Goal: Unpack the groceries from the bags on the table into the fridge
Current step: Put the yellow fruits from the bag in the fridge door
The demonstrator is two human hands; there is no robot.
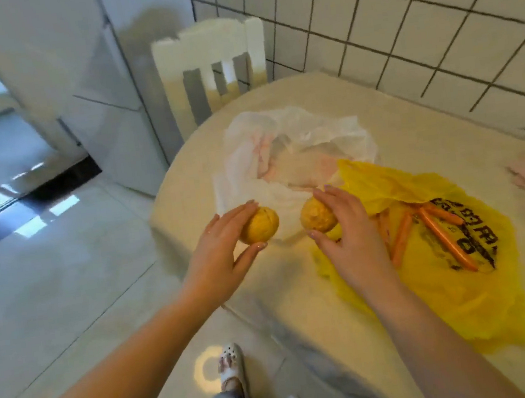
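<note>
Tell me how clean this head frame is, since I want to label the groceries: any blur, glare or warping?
Head view: soft throughout, so the print on the yellow bag is unreadable; the left edge is smeared; window glare streaks the glossy floor; wide-angle warping bends the wall tiles. The left hand and right hand with their round yellow fruits stay recognisable.

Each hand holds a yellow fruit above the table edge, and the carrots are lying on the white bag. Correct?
Not quite. In the head view the carrots lie on the yellow bag, not the white bag. The left hand and right hand do each hold a yellow fruit.
</note>
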